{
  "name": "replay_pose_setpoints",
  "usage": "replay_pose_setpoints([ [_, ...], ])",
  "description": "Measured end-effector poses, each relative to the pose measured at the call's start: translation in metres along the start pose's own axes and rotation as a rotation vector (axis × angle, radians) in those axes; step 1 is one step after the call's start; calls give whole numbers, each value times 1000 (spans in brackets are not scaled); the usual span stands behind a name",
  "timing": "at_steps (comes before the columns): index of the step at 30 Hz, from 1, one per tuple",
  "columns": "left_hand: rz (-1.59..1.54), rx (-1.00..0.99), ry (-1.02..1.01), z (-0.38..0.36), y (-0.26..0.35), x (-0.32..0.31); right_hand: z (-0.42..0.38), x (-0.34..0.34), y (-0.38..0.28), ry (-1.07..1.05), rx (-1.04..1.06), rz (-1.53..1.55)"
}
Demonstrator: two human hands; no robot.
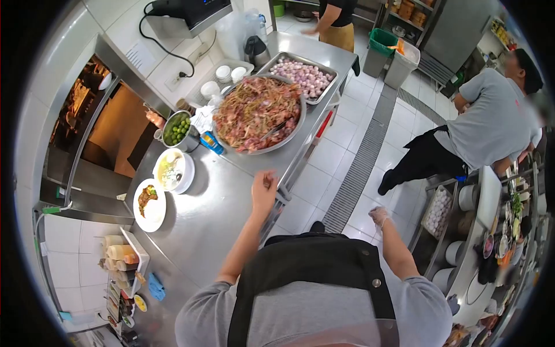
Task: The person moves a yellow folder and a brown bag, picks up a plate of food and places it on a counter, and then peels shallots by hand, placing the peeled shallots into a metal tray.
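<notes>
My bare left hand (265, 183) is held over the front edge of the steel counter (199, 199), its fingers curled in and no object showing in them. Out over the floor on the other side, my right hand (380, 216) wears a clear plastic glove, fingers loosely curled, with nothing visible in it. Beyond my left hand stands a large metal bowl (302, 118) heaped with marinated raw meat (251, 110); a utensil handle lies in the meat. Behind it a steel tray (334, 75) holds peeled shallots or garlic (303, 75). A blue can-like item (212, 143) stands beside the bowl.
Along the wall side are a pot of limes (179, 128), a white bowl (188, 173) and a plate (151, 222) with food. A co-worker (491, 110) stands at the right-hand counter; another person (337, 26) is at the back. Bins (383, 43) and a floor drain (361, 168) are visible.
</notes>
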State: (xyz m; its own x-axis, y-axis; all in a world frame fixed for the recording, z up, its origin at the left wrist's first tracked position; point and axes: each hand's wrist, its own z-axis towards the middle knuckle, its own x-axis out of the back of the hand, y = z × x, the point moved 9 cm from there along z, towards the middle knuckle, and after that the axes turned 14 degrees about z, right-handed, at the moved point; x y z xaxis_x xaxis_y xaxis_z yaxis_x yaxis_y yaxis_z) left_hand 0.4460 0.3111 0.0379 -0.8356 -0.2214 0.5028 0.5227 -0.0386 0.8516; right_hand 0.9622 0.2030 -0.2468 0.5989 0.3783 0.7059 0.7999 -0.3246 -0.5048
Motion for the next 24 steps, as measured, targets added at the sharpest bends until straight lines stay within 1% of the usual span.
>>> replay_pose_setpoints([
  [1, 56, -87, 27, 22, 28, -11, 13, -1, 3, -185, 100, -169],
  [2, 48, -142, 73, 43, 59, -14, 29, 11, 8, -180, 105, -185],
  [3, 41, -197, 122, 64, 88, -16, 49, 29, 6, -56, 97, -29],
  [4, 5, -229, 160, 85, 104, -21, 64, 47, 0, 64, 91, 129],
  [5, -28, -259, 197, 106, 117, -24, 63, 74, -27, 129, 100, 203],
  [7, -90, -307, 288, 145, 143, -18, 48, 139, -104, 258, 130, 349],
  [9, 141, -367, 462, 182, 161, 4, 75, 152, -117, 292, 162, 659],
  [10, 146, -303, 461, 209, 153, 10, 79, 159, -133, 266, 152, 653],
  [11, 160, -327, 520, 226, 162, 20, 74, 175, -159, 257, 187, 691],
  [12, 127, -343, 551, 251, 158, 23, 71, 180, -176, 248, 218, 729],
  [13, 217, -354, 575, 271, 166, 27, 78, 175, -180, 226, 206, 722],
  [15, 42, -354, 486, 322, 167, 18, 91, 170, -204, 103, 371, 874],
  [16, 44, -344, 485, 349, 160, 9, 91, 174, -219, 95, 366, 871],
  [18, 140, -353, 341, 407, 144, -30, 84, 177, -261, -30, 311, 765],
  [19, 282, -333, 246, 432, 133, -58, 96, 169, -265, -67, 328, 794],
  [20, 423, -314, 152, 457, 118, -87, 101, 178, -282, -63, 328, 793],
  [22, 760, -364, -175, 499, 76, -163, 89, 192, -329, -167, 355, 808],
  [23, 778, -320, -267, 515, 50, -190, 94, 198, -342, -178, 354, 802],
  [24, 771, -321, -273, 521, 49, -199, 101, 203, -350, -175, 345, 800],
])
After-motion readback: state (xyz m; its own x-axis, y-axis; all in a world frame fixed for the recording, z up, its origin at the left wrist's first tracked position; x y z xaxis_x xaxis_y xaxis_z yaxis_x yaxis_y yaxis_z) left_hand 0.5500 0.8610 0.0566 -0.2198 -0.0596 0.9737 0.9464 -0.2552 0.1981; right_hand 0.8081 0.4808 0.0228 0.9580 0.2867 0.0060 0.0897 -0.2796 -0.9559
